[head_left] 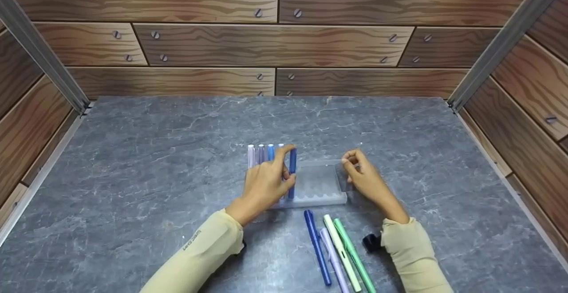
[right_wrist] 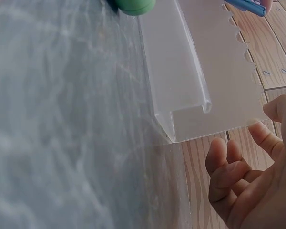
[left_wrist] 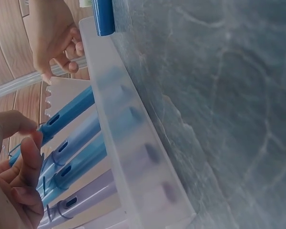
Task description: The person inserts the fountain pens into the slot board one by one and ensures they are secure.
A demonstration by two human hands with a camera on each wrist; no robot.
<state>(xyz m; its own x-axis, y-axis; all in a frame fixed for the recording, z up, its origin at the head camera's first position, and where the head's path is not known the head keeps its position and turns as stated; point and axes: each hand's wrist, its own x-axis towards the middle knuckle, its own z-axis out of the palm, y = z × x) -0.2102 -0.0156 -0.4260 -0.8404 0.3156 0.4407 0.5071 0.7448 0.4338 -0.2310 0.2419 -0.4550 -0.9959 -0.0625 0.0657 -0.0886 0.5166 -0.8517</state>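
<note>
A frosted plastic pen case [head_left: 317, 182] with a notched edge stands on the table, its left part filled with several pens in lilac, purple and blue. My left hand [head_left: 266, 180] pinches a dark blue pen [head_left: 292, 162] that stands in the row, its lower end behind the case's front wall [left_wrist: 128, 129]. At the case's right side, my right hand [head_left: 364, 175] pinches the upper corner of the case between thumb and forefinger. The other fingers of that hand [right_wrist: 243, 176] are loosely curled, holding nothing. The left palm partly hides the pens in the head view.
In front of the case lie a dark blue pen [head_left: 317, 246], a lilac pen [head_left: 333, 257], a pale green pen [head_left: 341, 251] and a green pen [head_left: 355, 255]. A small black object [head_left: 372, 243] sits against the right sleeve. Wood-patterned walls [head_left: 275, 44] enclose the grey table [head_left: 155, 151].
</note>
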